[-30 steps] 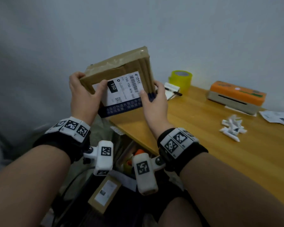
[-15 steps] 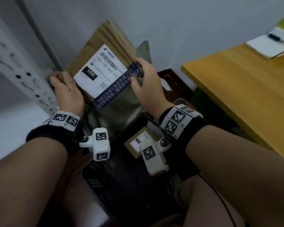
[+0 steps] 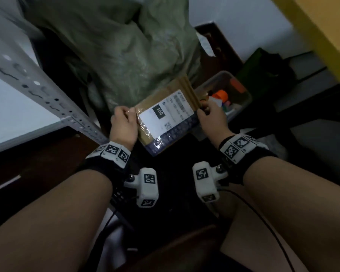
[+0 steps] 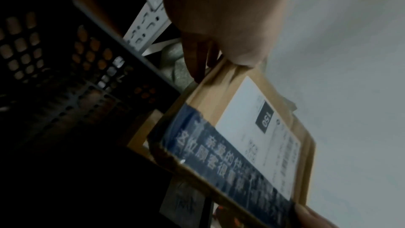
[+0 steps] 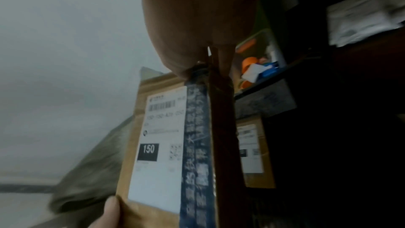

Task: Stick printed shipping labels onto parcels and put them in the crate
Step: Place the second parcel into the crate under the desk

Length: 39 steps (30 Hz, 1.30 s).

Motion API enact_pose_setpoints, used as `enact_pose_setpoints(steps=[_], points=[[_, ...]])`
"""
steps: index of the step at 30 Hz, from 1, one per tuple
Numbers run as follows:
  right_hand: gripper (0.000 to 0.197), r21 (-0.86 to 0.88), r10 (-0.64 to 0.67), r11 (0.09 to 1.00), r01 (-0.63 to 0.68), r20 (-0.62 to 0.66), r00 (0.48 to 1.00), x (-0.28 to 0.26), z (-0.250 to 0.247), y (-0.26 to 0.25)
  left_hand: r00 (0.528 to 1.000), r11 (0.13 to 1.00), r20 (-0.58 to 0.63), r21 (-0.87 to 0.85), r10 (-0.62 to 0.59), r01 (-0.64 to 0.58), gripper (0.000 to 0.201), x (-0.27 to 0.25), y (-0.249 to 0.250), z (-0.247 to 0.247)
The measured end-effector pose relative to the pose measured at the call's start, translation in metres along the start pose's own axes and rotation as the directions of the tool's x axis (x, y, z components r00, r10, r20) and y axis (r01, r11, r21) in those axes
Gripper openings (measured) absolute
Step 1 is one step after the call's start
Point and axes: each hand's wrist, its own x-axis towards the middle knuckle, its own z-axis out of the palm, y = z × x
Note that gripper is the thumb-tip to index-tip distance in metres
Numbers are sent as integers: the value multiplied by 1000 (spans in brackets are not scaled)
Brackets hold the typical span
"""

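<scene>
A flat brown cardboard parcel (image 3: 163, 107) carries a white shipping label (image 3: 165, 116) marked 150 and a blue tape strip along its near edge. My left hand (image 3: 124, 124) grips its left edge and my right hand (image 3: 212, 116) grips its right edge, holding it low over a dark slotted crate (image 4: 72, 68). The left wrist view shows the parcel (image 4: 247, 136) right beside the crate's wall. In the right wrist view the held parcel (image 5: 166, 145) is in front of another labelled parcel (image 5: 254, 150) lying lower down in the dark.
A large green sack (image 3: 122, 52) stands behind the parcel. A grey perforated metal shelf post (image 3: 47, 95) runs along the left. A clear plastic bin (image 3: 230, 97) with orange items sits to the right. The yellow table edge (image 3: 322, 36) is at the upper right.
Both hands have carried the parcel from table height down and to the left, below the table edge, to just above the crate. The view has swung down toward the floor.
</scene>
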Motion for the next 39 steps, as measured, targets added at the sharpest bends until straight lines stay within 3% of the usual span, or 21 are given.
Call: enact_pose_setpoints(steps=[6,9,15,18,20,22,26,30,35,39], points=[[28,-291,174,947,-138,101,980,22,14,58,946,977,271,162,-180,139,34,-12,-50,46],[27,-355,251,915,-192,127,960,31,24,76,911,959,326,212,-252,189,33,-8,-65,66],[19,-425,390,866,-263,244,888,47,46,104,861,923,357,267,-362,277,36,-1,-92,108],[15,-455,449,840,-296,274,851,53,56,110,851,922,360,212,-382,324,46,0,-103,123],[27,-467,486,822,-327,274,830,57,59,115,844,921,367,142,-390,364,55,0,-107,127],[27,-518,511,792,-322,275,814,59,61,118,824,920,409,154,-392,362,57,-1,-111,130],[31,-602,507,738,-305,196,839,61,60,122,809,923,449,117,-379,367,45,-10,-123,136],[44,-525,457,782,-336,117,882,68,61,124,797,905,443,92,-410,415,47,-7,-129,146],[51,-443,449,844,-303,274,851,77,71,133,797,876,365,167,-481,453,46,15,-143,162],[49,-408,506,848,-339,436,744,80,85,143,799,881,370,205,-473,427,25,24,-153,180]])
